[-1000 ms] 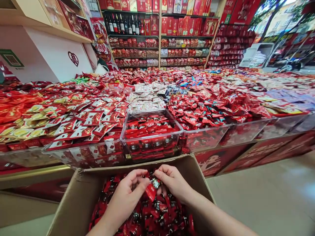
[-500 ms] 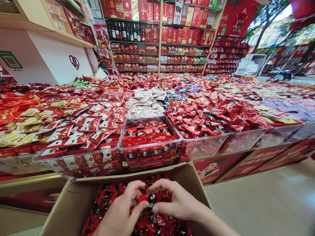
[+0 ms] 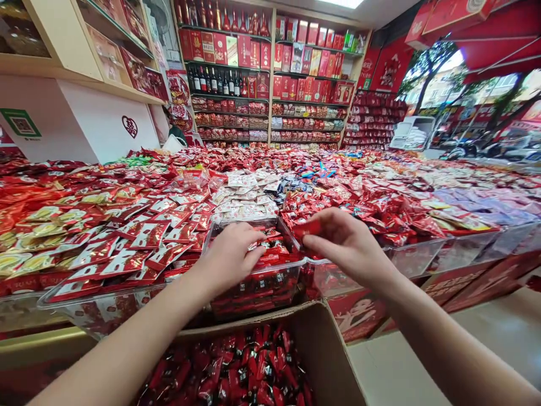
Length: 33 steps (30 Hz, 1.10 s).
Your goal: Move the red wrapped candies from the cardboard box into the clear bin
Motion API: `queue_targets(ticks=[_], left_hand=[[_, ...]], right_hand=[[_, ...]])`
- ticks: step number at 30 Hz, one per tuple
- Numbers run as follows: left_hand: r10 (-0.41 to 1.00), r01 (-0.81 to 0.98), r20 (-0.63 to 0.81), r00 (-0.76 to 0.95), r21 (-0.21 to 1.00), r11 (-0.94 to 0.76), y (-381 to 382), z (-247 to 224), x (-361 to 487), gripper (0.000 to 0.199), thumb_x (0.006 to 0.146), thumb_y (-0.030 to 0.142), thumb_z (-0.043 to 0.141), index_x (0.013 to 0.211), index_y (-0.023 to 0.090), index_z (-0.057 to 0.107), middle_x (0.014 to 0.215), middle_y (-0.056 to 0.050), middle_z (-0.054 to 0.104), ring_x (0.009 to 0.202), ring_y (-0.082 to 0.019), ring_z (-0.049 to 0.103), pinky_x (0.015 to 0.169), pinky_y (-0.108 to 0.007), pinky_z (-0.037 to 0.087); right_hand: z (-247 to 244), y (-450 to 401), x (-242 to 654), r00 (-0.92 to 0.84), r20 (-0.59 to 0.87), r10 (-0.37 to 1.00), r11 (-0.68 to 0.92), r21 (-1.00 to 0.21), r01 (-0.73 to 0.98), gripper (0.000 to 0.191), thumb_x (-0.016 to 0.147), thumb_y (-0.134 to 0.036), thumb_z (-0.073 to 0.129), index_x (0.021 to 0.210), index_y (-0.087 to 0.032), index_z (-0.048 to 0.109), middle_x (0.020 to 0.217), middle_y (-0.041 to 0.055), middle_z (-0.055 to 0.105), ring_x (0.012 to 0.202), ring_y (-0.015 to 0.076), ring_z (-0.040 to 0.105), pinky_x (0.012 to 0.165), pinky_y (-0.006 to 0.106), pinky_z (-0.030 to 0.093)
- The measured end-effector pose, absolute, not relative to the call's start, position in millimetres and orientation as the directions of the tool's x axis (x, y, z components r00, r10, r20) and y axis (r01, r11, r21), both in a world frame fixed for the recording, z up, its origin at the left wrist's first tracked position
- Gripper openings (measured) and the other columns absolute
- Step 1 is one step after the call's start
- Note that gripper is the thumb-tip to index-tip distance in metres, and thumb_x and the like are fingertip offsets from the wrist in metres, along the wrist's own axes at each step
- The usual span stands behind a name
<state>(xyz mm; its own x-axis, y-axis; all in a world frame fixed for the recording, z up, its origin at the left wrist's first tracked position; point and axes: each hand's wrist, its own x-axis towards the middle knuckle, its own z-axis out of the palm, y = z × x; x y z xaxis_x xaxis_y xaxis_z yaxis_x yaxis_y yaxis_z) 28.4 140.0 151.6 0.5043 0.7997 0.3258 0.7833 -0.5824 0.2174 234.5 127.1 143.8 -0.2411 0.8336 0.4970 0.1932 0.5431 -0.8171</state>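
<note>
Over the clear plastic bin (image 3: 253, 293) of red-and-black wrapped candies, my left hand (image 3: 234, 254) reaches in with its fingers curled and the thumb close under them. A bit of red shows at its fingertips, but I cannot tell whether it is held or lies behind. To the right of the bin's rim, my right hand (image 3: 350, 242) pinches a red wrapped candy (image 3: 307, 228) between thumb and fingers. Below both forearms stands an open cardboard box (image 3: 333, 349), with many loose wrapped candies (image 3: 236, 366) of the same colours inside.
Heaped red-and-white packets (image 3: 143, 237) border the bin on the left, and red packets (image 3: 401, 208) on the right. White packets (image 3: 243, 194) lie behind it. Shelves (image 3: 270, 84) of boxes and bottles line the back. Tiled floor (image 3: 380, 366) shows at lower right.
Both hands have moved from inside the cardboard box forward and up to the plastic bin, and are now farther apart. The right hand carries a wrapped candy. The view has tilted upward.
</note>
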Motion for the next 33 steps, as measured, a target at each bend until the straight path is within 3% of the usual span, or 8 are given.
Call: queue_targets(ticks=[3,6,10,17,22,28,33], left_hand=[[0.825,0.785,0.196,0.530,0.254,-0.565,173.7,146.8,42.2,0.019,0.072,0.028,0.050,0.073,0.018,0.066,0.073,-0.004,0.065,0.067,-0.018,0.056,0.062,-0.027,0.041],[0.841,0.792,0.099,0.533,0.293,-0.536,185.3,137.9,45.6,0.019,0.070,0.027,0.049,0.062,0.019,0.065,0.058,0.000,0.065,0.054,-0.016,0.056,0.050,-0.022,0.037],[0.852,0.797,0.073,0.518,0.320,-0.512,181.5,135.2,41.3,0.020,0.071,0.025,0.046,0.063,0.019,0.063,0.057,0.001,0.063,0.054,-0.014,0.054,0.049,-0.021,0.034],[0.855,0.783,0.067,0.514,0.369,-0.500,177.2,134.9,38.3,0.022,0.074,0.027,0.043,0.072,0.018,0.063,0.068,-0.001,0.066,0.060,-0.015,0.056,0.052,-0.021,0.035],[0.852,0.774,0.094,0.515,0.377,-0.509,177.3,131.4,37.3,0.024,0.075,0.028,0.042,0.069,0.017,0.062,0.063,-0.001,0.063,0.058,-0.015,0.053,0.050,-0.021,0.033],[0.839,0.764,0.115,0.532,0.361,-0.534,177.5,129.9,37.3,0.025,0.075,0.027,0.041,0.065,0.017,0.062,0.059,0.001,0.059,0.056,-0.013,0.050,0.051,-0.021,0.032],[0.841,0.777,0.122,0.528,0.332,-0.535,178.8,129.1,37.2,0.025,0.074,0.026,0.040,0.061,0.017,0.060,0.057,0.002,0.057,0.054,-0.012,0.048,0.050,-0.021,0.030]], right_hand=[[150.8,164.9,228.8,-0.243,0.508,0.827,0.563,-0.743,0.362,0.021,0.070,-0.024,0.056,0.085,-0.016,0.045,0.076,0.0017,0.057,0.064,0.0110,0.053,0.059,0.025,0.043],[150.3,183.8,221.3,-0.309,0.521,0.795,0.593,-0.567,0.571,0.023,0.067,-0.019,0.056,0.088,-0.015,0.048,0.079,0.0019,0.057,0.070,0.0116,0.052,0.064,0.025,0.040],[149.1,189.5,215.9,-0.462,0.446,0.767,0.631,-0.389,0.671,0.005,0.069,-0.016,0.051,0.074,-0.016,0.054,0.069,-0.0005,0.059,0.065,0.0101,0.051,0.060,0.021,0.037],[142.4,198.4,209.4,-0.546,0.265,0.795,0.592,-0.140,0.794,0.010,0.067,-0.019,0.053,0.074,-0.018,0.058,0.068,0.0015,0.062,0.065,0.0131,0.054,0.053,0.020,0.032],[149.0,194.2,199.9,-0.577,0.074,0.813,0.573,0.074,0.816,0.015,0.069,-0.018,0.048,0.078,-0.018,0.060,0.070,0.0041,0.063,0.067,0.0171,0.057,0.050,0.022,0.033],[157.5,186.1,187.0,-0.590,-0.070,0.804,0.594,0.136,0.793,0.020,0.065,-0.011,0.052,0.080,-0.016,0.063,0.076,0.0079,0.065,0.072,0.0210,0.059,0.053,0.023,0.038],[157.3,188.9,185.0,-0.596,-0.091,0.798,0.602,0.150,0.784,0.023,0.064,-0.008,0.051,0.083,-0.015,0.062,0.078,0.0092,0.064,0.073,0.0227,0.059,0.054,0.025,0.041]])
